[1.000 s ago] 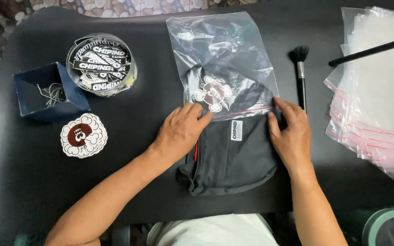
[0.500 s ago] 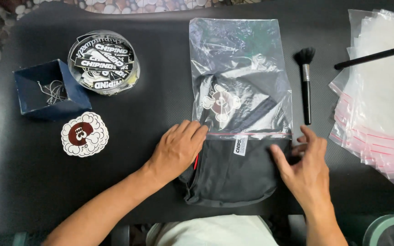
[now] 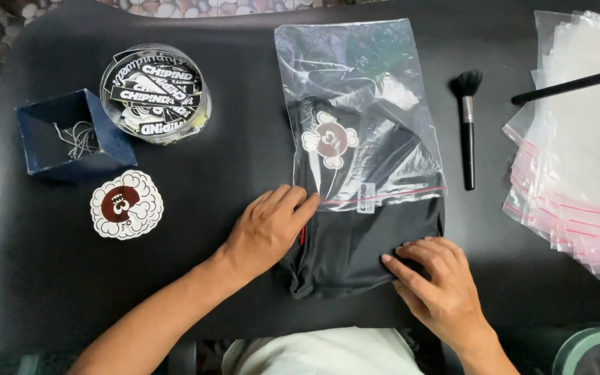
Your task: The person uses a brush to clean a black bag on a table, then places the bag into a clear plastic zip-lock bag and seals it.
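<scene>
Left hand (image 3: 269, 229) flat, pinning bag mouth at folded dark garment (image 3: 355, 243); right hand (image 3: 435, 281) flat on hem, neither grasping. Best pushed evenly from hem into clear zip bag (image 3: 359, 111), keeping mouth spread to avoid bunching.

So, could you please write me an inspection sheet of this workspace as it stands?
Surface: black table, matte.
Job's things: folded dark garment partly inside a clear zip bag, lower part sticking out.
Clutter: round clear tub of stickers; blue open box holding thin chains; cloud-shaped sticker; black brush; stack of empty clear bags; a black rod over them.
Hands: left hand flat on the garment's left edge; right hand pressing its lower right corner.
Cables: nothing seen.
Surroundings: pebbled floor beyond the table.
</scene>
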